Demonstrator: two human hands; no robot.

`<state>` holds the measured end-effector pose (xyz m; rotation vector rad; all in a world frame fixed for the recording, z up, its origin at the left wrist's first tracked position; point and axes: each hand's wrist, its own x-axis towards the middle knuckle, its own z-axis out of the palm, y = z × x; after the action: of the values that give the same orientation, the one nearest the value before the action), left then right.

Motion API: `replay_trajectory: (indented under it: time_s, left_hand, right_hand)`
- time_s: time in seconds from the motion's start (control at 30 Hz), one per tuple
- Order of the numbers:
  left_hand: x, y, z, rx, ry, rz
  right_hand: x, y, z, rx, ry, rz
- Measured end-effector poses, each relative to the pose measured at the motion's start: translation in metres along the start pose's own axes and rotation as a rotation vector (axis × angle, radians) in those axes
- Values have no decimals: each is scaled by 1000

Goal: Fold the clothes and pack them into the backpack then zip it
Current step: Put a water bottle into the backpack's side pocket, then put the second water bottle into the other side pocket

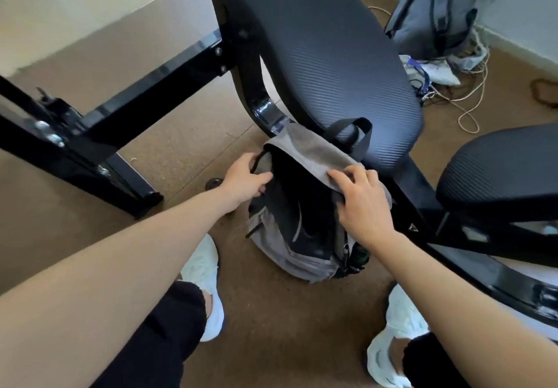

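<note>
A grey backpack (305,262) stands upright on the brown floor between my feet, leaning against a black chair. Its main compartment gapes open and looks dark inside, with black fabric showing in it. My left hand (244,181) grips the left rim of the opening. My right hand (360,203) presses on the grey top flap at the right rim. A black carry loop (359,134) sticks up behind the flap. A dark bottle sits in the right side pocket (360,256).
A black mesh chair seat (326,55) looms directly behind the backpack, with a second chair (498,167) at right. Black metal table legs (90,134) cross the left. A second grey backpack (434,10) and tangled cords (465,98) lie at the far right.
</note>
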<state>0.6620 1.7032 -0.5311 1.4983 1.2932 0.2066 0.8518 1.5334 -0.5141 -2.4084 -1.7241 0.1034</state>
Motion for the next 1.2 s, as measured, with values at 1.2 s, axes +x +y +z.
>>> replay_trajectory:
  time_s: [1.2]
  left_hand:
    - [-32, -54, 18, 530, -519, 447]
  right_hand:
    - [60, -8, 2, -246, -357, 26]
